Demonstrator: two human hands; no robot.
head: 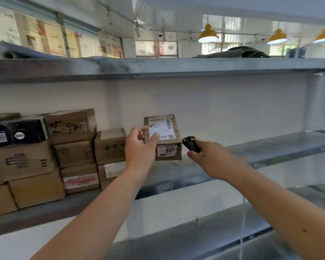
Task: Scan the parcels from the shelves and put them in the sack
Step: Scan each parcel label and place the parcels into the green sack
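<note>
A small brown cardboard parcel point(167, 139) with a white shipping label on top and a tag reading "800" on its front is held over the grey middle shelf point(251, 151). My left hand point(140, 147) grips its left side, thumb on the label. My right hand point(208, 158) holds a small black scanner point(191, 144) just right of the parcel, pointed toward it. No sack is in view.
Several stacked cardboard boxes point(45, 158) fill the shelf's left part, next to my left hand. An upper shelf point(158, 68) runs overhead, a lower shelf point(214, 241) below. The middle shelf to the right of the parcel is bare. Yellow lamps point(207, 34) hang beyond.
</note>
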